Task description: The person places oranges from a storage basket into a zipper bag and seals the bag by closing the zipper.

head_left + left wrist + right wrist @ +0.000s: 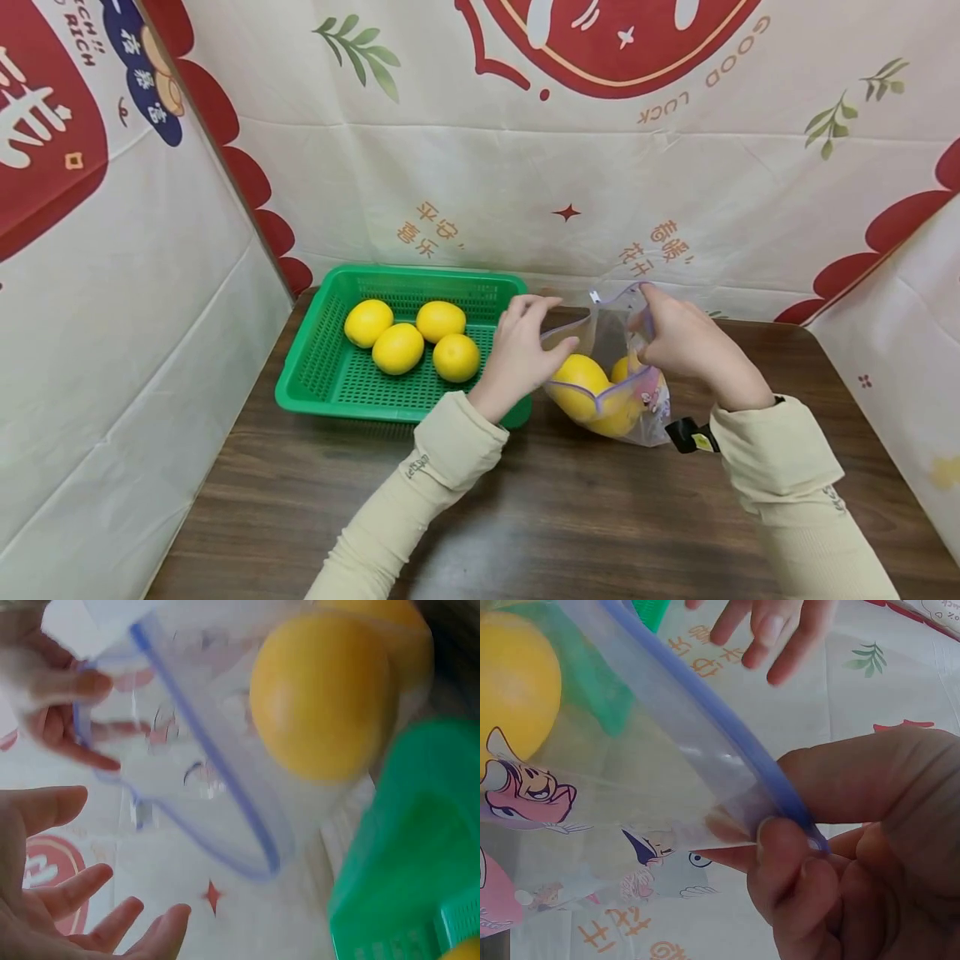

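So the zip bag sits on the tabletop just right of the green basket, mouth up, with yellow lemons inside. At least two show through the plastic; can't tell if there are more. The bag has a blue zip strip and cartoon prints on the side.

The right hand pinches the top edge of the bag at the far right corner. In the right wrist view the thumb and fingers are clamped tight on the blue strip.

The left hand is at the other side of the mouth, right beside the basket's corner. Its fingers are spread and loose in the left wrist view, holding nothing there. From the head view the thumb looks like it rests against the bag's near rim, but I can't tell for sure that it touches.

The basket has four more lemons lying in a cluster toward its back half. A printed cloth with red shapes hangs behind and at both sides.
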Tool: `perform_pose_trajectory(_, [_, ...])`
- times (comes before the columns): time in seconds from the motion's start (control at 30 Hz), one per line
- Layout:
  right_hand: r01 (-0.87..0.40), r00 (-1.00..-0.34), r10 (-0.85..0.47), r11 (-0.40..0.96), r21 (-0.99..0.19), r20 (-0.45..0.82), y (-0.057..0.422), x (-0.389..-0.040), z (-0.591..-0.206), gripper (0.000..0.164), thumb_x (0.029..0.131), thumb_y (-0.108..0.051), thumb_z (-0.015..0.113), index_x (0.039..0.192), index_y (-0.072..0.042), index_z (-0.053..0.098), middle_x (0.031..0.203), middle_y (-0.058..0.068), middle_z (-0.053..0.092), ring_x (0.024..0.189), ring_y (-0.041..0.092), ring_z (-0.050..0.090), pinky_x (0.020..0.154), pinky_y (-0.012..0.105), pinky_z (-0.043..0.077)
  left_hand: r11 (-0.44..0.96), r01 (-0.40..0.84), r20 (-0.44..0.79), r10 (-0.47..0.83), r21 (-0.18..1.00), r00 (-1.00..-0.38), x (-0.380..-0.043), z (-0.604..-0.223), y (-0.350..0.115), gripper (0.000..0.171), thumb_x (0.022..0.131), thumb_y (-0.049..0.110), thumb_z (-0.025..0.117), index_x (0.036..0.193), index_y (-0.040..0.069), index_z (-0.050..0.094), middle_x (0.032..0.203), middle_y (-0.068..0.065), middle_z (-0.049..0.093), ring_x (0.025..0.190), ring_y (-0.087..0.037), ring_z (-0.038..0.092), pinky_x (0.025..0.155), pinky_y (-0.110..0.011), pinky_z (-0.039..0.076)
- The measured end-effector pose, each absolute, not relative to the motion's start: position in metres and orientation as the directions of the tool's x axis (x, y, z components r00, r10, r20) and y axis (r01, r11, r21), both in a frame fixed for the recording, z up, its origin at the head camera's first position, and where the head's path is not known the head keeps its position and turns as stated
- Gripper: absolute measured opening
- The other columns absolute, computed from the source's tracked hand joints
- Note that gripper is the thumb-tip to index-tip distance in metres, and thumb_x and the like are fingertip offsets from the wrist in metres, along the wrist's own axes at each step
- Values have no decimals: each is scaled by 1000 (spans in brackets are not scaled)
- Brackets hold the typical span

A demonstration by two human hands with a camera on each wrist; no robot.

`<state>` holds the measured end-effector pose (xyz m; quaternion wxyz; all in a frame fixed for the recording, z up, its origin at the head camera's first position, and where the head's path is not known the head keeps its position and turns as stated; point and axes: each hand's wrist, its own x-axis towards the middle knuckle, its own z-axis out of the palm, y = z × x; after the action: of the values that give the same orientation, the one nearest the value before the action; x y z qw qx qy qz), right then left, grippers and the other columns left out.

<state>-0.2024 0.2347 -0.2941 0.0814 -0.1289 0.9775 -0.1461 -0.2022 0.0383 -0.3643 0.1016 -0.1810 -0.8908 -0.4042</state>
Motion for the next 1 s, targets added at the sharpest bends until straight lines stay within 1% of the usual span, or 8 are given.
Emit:
perform_pose_trajectory(0.23, [-224,-958,-264,935,-274,-116,240,-198,-294,82,65,1,62,135,12,23,97,19,59,69,24,49,64,39,42,646,333,261,209,687,-943,-218,-366,4,54,80,33,67,128,13,51,130,-10,42,114,-29,42,92,-40,39])
perform_pose_trajectory(0.4, [-228,-955,-271,929,-292,-117,242,-195,-294,82,65,2,62,136,11,22,94,19,59,61,20,47,58,34,41,690,275,185,204,670,-961,-229,-368,-18,57,80,33,67,130,14,49,134,-11,38,120,-30,37,97,-43,34])
perform_pose_trajectory(0.5, [-222,-956,-267,930,-292,-122,242,-194,-294,82,65,2,63,135,11,23,92,19,59,58,19,46,55,33,41,703,248,113,233,667,-966,-238,-370,-29,58,80,33,67,131,14,47,136,-12,36,122,-31,34,99,-45,30])
perform_pose_trajectory(0.6, [-213,-956,-261,932,-295,-133,243,-193,-294,83,65,2,64,136,10,21,93,18,59,55,19,45,52,32,39,700,216,17,280,680,-960,-249,-372,-39,61,79,32,68,133,12,45,138,-14,34,124,-30,34,99,-45,31])
perform_pose_trajectory(0.73, [-211,-955,-261,931,-298,-139,244,-192,-294,84,65,1,64,136,10,20,96,18,60,56,18,45,54,32,39,724,168,-99,310,669,-946,-264,-374,-47,66,77,30,71,134,12,44,137,-14,34,122,-28,35,96,-43,36])
perform_pose_trajectory(0.87, [-221,-955,-266,931,-292,-128,244,-191,-294,84,65,2,64,136,11,21,97,19,60,59,19,46,58,34,41,782,162,-173,326,602,-930,-275,-376,-50,69,74,25,75,134,12,43,134,-15,37,120,-29,35,97,-43,31])
perform_pose_trajectory(0.93, [-224,-955,-269,929,-294,-123,244,-190,-294,83,65,2,64,136,11,21,96,19,61,60,20,47,59,35,42,805,168,-204,336,569,-919,-280,-378,-50,69,73,23,76,133,11,45,133,-14,39,122,-29,34,101,-45,26])
perform_pose_trajectory(1.0, [-229,-955,-273,927,-296,-116,243,-190,-294,82,64,3,63,135,11,23,96,18,61,63,21,49,61,36,43,824,167,-240,342,542,-908,-284,-382,-50,68,72,21,77,132,11,46,133,-14,40,123,-29,33,102,-46,23])
